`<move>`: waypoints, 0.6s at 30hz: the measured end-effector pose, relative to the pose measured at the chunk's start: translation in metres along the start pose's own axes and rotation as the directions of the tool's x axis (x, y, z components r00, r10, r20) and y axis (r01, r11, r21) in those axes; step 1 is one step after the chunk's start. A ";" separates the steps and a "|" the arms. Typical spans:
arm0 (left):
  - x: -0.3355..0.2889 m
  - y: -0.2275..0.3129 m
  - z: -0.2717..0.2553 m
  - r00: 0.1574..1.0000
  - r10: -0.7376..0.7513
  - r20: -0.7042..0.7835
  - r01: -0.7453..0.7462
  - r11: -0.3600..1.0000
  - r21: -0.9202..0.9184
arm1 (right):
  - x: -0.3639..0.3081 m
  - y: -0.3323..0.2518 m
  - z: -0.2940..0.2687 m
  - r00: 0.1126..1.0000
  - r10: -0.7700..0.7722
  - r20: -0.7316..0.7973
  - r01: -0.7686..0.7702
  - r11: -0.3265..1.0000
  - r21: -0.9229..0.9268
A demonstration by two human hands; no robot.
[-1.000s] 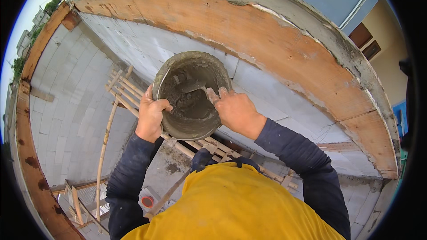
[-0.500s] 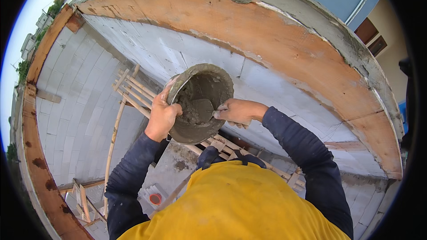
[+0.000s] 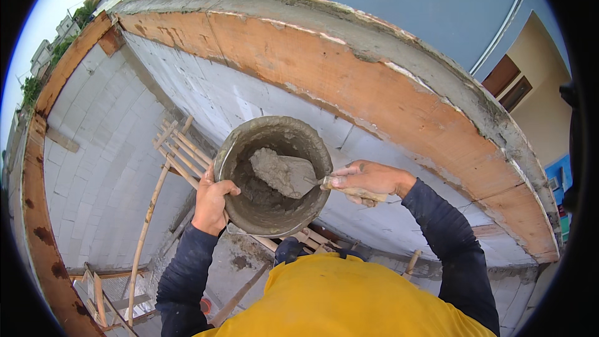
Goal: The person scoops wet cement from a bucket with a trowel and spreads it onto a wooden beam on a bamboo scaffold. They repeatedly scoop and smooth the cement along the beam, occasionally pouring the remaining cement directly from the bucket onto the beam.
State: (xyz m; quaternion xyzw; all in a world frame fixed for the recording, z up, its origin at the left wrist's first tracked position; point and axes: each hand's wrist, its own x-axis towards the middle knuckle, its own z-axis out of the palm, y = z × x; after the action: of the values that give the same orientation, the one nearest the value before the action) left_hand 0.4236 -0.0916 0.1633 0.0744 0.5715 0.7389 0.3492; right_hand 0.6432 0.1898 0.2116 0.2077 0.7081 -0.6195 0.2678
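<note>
My left hand (image 3: 214,198) grips the rim of a mortar-caked bucket (image 3: 279,223), its thumb hooked over the inside edge. The bucket is tilted so that its mouth faces me, with wet grey mortar along its inner wall and bottom. Closed round a wooden handle, my right hand (image 3: 369,181) holds a trowel (image 3: 304,172) at the bucket's right rim. The trowel's blade lies over the bucket's mouth and carries a heap of wet mortar (image 3: 269,168). A thin wire bail runs along the bucket's left side.
Beyond the bucket runs a block wall (image 3: 249,84) with an orange-brown formwork board (image 3: 324,65) and a rough concrete top edge (image 3: 299,15). Bamboo poles (image 3: 150,228) form scaffolding below and to the left. A blue building wall (image 3: 430,6) rises at the far right.
The trowel has come up out of the mortar, now loaded with a heap. The bucket sits lower in view, and my right hand has moved right and down.
</note>
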 end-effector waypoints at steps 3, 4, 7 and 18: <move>0.001 -0.002 -0.012 0.998 0.063 -0.017 -0.065 0.990 -0.126 | -0.044 -0.030 -0.010 0.993 -0.009 -0.116 0.006 1.000 -0.027; 0.002 -0.004 -0.017 0.997 0.038 -0.066 -0.046 0.991 -0.127 | -0.060 -0.043 -0.013 0.987 -0.047 -0.152 0.046 0.999 -0.016; 0.006 -0.010 -0.039 0.994 0.056 -0.097 -0.071 0.984 -0.165 | -0.108 -0.091 -0.022 0.947 -0.225 -0.229 0.232 0.973 0.005; 0.024 -0.039 -0.076 0.980 0.125 -0.152 -0.140 0.986 -0.095 | -0.119 -0.188 -0.036 0.362 -0.763 -0.535 -0.531 0.303 -0.791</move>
State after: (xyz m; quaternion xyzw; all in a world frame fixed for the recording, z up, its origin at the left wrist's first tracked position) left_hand 0.3837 -0.1335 0.0954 0.0398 0.5494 0.7931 0.2599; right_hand 0.6132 0.2025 0.4346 0.2399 0.9443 0.1383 -0.1777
